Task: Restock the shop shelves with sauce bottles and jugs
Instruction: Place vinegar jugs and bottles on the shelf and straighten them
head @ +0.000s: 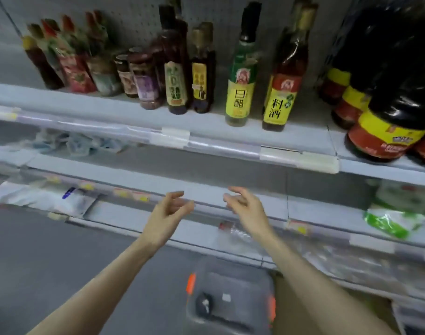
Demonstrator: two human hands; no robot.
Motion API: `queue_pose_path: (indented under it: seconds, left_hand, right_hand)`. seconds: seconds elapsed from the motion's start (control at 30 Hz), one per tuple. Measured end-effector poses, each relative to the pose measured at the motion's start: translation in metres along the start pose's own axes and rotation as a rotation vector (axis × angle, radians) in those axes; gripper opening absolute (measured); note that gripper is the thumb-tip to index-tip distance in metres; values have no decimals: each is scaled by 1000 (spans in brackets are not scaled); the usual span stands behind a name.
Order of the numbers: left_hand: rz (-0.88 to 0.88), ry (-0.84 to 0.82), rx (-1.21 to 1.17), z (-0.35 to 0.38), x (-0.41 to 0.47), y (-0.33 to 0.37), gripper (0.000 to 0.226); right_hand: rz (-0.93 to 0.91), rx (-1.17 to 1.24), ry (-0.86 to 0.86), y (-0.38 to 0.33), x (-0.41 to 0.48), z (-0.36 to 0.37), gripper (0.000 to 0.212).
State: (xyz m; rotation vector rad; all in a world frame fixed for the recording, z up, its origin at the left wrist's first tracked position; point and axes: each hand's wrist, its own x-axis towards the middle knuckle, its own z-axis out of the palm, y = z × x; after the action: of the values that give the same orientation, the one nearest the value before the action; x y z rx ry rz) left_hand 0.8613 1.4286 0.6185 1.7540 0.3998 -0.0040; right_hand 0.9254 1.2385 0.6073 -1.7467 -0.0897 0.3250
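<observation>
My left hand and my right hand hover side by side in front of a lower shelf edge, both empty with fingers loosely curled and apart. On the upper shelf stand a green white-vinegar bottle with a yellow label and an amber cooking-wine bottle. Left of them are dark sauce bottles and small jars. Large dark soy sauce jugs with red and yellow labels fill the right end of that shelf.
Red-capped bottles and pouches crowd the upper shelf's far left. Lower shelves hold white bags at left and green packets at right. A clear plastic crate with orange clips sits on the grey floor below my arms.
</observation>
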Motion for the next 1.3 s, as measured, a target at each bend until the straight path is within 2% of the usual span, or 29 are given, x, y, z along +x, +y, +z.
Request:
queue_pose_path:
  seconds: [0.2,0.3,0.47,0.6,0.7,0.77,0.83,0.9,0.97,1.07,1.17,1.3]
  left_hand:
    - [-218,-163,-18,13,44,-131,53]
    - [-301,-199,3,26,53,-208,34]
    - [-435,-252,26,48,52,-330,18]
    - [-549,-249,36,67,47,-422,34]
    - [-642,-225,37,80,45,-485,28]
    - [-674,-204,34,89,45,-522,29]
    - [-683,-208,36,97,45,-550,36]
    - [-683,-214,36,104,46,-572,31]
    - [-673,-216,35,109,47,-589,31]
    - [-665,-215,16,114,50,-606,49]
    - [-669,-204,25,115,52,-615,38]
    - [-660,-197,49,115,53,-615,27]
  right_hand:
    - [205,-20,123,132,11,46,13]
    - [325,10,149,199,8,65,17]
    - [465,11,195,324,-1,96,16]
    - [580,-21,222,422,-12,121,22]
    - [640,4,240,490,-22,138,29]
    - [681,17,231,529,-27,149,26]
    - [701,26,218,562,-30,157,13]
    - [719,47,226,590,-31,166,4]
    - [728,54,224,611,-30,173,7]
    - [733,59,209,632,-26,184,13]
    - [737,21,170,640,-19,192,18]
    - [722,56,127,641,-11,200,13]
